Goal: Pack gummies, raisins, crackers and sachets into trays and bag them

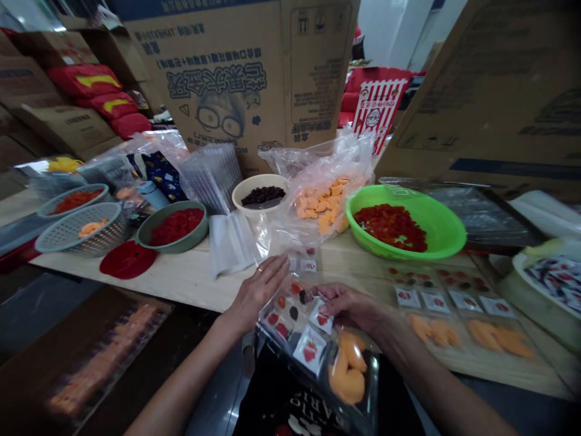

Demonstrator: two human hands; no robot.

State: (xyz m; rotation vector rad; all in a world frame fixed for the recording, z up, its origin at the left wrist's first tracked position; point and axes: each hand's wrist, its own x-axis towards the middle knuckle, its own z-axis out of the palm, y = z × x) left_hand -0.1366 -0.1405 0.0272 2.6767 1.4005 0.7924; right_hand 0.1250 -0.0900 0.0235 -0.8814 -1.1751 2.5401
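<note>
Tilted over the table's front edge is a clear plastic tray [333, 357], apparently with more layered under it. In its compartments sit small red and dark pieces, white printed packets [310, 349] and curved orange pieces [347, 370]. My left hand [261, 287] lies along the tray's far left edge, fingers extended and close together, thumb hidden; it grips the tray. At the tray's right side my right hand [342, 304] is closed, thumb and fingers on a small white packet [321, 316]. Behind my hands a further tray part shows another small packet [308, 265].
Filled trays [447, 312] lie at right, beside a tub of packets [556, 275]. Behind stand a green basin [442, 221] of red pieces, a bag of orange pieces [322, 203], a cream bowl [236, 197], a grey-green bowl [172, 242] and a colander [82, 239]. Large cartons [254, 79] rise behind.
</note>
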